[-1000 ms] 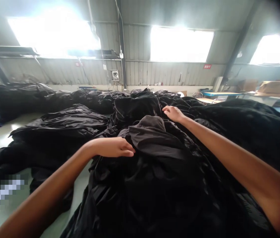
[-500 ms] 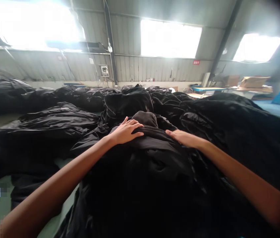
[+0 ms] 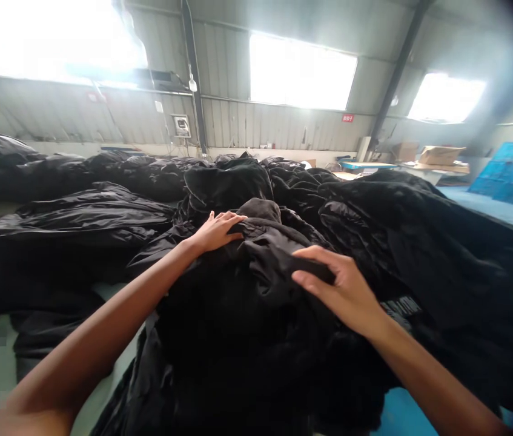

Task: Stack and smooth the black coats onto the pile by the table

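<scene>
A black garment [image 3: 238,327] with a smooth outer cloth and a soft, plush-looking part lies bunched in front of me. My left hand [image 3: 217,232] rests flat on its far upper fold, fingers stretched out and thumb apart. Closer to me, my right hand [image 3: 344,287] is at the garment's right side, thumb and fingers spread in a curve with black cloth between and behind them. A rounded dark fabric bump [image 3: 260,209] rises just beyond the hands. Much of the garment's shape is lost in the dark.
Black garments are heaped on the left [image 3: 88,212], at the back and on the right [image 3: 442,242]. Pale lettering [image 3: 401,306] shows beside my right forearm. Farther off are a cardboard box [image 3: 442,155] on a table and a blue sheet-like surface [image 3: 510,175].
My right hand has come nearer to me and opened into a wide curve, and the cloth beside it has wrinkled. My left hand stays on the fold. The view has turned slightly right.
</scene>
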`<action>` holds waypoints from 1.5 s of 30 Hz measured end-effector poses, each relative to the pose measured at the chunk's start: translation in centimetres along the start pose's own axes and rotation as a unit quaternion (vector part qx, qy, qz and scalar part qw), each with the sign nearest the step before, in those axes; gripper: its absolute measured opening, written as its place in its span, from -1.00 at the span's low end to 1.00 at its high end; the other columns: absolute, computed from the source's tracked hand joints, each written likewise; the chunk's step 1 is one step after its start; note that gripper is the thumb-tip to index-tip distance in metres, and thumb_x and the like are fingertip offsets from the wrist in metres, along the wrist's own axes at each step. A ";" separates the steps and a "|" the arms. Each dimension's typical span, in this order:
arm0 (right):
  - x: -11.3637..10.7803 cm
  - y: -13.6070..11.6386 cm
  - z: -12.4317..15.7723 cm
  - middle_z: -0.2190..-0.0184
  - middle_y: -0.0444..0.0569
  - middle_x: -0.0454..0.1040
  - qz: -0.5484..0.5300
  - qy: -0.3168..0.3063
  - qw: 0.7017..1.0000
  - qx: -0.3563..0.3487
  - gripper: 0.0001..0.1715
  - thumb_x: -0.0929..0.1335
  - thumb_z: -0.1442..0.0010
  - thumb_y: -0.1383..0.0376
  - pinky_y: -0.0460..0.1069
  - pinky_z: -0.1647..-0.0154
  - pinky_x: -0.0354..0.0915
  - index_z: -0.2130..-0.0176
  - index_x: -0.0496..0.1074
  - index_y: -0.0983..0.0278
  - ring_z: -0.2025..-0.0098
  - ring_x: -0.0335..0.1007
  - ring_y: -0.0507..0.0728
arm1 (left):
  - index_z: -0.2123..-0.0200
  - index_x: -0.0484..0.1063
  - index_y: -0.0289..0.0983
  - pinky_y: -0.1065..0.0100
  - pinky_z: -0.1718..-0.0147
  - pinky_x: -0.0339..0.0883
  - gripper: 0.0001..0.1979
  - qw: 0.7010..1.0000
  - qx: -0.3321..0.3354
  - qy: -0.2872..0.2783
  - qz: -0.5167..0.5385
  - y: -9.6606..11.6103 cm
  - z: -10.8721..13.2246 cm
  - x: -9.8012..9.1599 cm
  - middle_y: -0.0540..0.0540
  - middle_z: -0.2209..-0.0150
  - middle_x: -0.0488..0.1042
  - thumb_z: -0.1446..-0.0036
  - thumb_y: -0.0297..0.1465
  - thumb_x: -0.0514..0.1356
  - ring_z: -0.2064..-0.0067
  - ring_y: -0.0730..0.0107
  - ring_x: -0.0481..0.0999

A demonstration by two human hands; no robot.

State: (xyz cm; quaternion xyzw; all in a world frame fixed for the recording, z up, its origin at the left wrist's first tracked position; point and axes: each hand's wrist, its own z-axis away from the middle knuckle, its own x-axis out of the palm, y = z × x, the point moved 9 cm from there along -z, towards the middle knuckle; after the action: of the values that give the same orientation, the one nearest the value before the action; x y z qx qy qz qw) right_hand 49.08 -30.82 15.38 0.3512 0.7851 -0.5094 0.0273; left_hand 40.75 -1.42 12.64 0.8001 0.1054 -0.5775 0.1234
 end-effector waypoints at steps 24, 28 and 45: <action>17.9 5.6 -11.5 -0.57 -0.05 0.05 0.276 -0.304 0.883 -0.227 -0.37 0.29 -0.47 0.09 0.60 -0.53 -0.41 -0.46 0.28 -0.06 -0.61 -0.21 0.47 | 0.12 0.60 -0.17 0.20 -0.01 0.49 -0.42 0.815 -0.493 0.129 0.277 -0.3 40.8 7.6 -0.15 0.11 0.69 -0.36 0.09 -0.05 0.06 0.04 0.67; 20.6 3.8 -12.2 -0.56 -0.04 0.08 0.306 -0.310 0.865 -0.251 -0.45 0.23 -0.52 0.10 0.64 -0.51 -0.38 -0.40 0.38 -0.05 -0.60 -0.15 0.51 | 0.16 0.57 -0.18 0.18 0.04 0.49 -0.42 0.798 -0.510 0.147 0.285 2.4 40.8 7.4 -0.11 0.21 0.67 -0.33 0.17 0.02 0.10 0.02 0.65; 43.4 0.7 -23.0 -0.50 0.09 0.23 0.452 -0.426 0.706 -0.341 0.12 0.46 -0.13 0.45 0.15 -0.43 0.26 -0.55 0.10 0.10 -0.47 0.24 0.33 | 0.14 0.53 -0.25 0.33 0.12 0.49 -0.40 0.512 -0.501 0.317 0.622 2.8 43.7 14.1 -0.09 0.17 0.64 0.01 0.10 0.49 0.08 0.12 0.64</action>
State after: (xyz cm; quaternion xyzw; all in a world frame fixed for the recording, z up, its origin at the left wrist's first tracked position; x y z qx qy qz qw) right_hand 24.11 10.93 8.47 0.3762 0.5580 -0.2288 0.7034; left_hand 6.79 -17.65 -13.73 0.5963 -0.1152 0.0872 0.7897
